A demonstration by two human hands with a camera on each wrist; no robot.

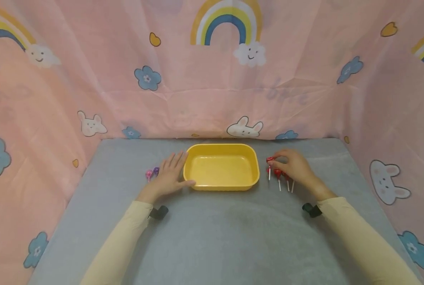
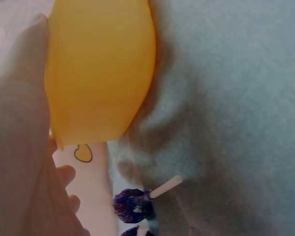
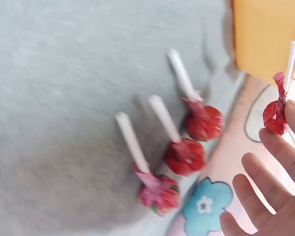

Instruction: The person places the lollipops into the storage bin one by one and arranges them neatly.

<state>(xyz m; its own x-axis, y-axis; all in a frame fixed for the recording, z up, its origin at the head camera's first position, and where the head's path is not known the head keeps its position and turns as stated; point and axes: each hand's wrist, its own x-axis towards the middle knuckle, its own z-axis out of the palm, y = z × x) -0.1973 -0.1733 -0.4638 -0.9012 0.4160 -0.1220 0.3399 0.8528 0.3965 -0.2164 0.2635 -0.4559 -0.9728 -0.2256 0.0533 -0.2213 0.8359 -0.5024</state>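
Note:
My right hand [image 1: 295, 169] pinches a red-wrapped lollipop [image 3: 274, 117] between thumb and forefinger, its white stick pointing up in the right wrist view. The other fingers are spread apart. Under and beside that hand, more red lollipops [image 3: 185, 156] lie on the table, right of a yellow rectangular tub [image 1: 220, 187]. My left hand [image 1: 166, 175] rests against the tub's left end, fingers straight and thumb at the front rim. Left of this hand lie a pink lollipop [image 1: 149, 173] and a purple lollipop [image 1: 156, 171]; the hand may hide others. Nothing shows inside the tub.
The tub stands towards the back of a table with a grey-blue cloth [image 1: 226, 237]. Pink printed curtain [image 1: 205, 107] hangs behind the table and along both sides. A dark wrist device [image 1: 159, 212] sits at the left cuff, and another dark device [image 1: 312, 210] at the right.

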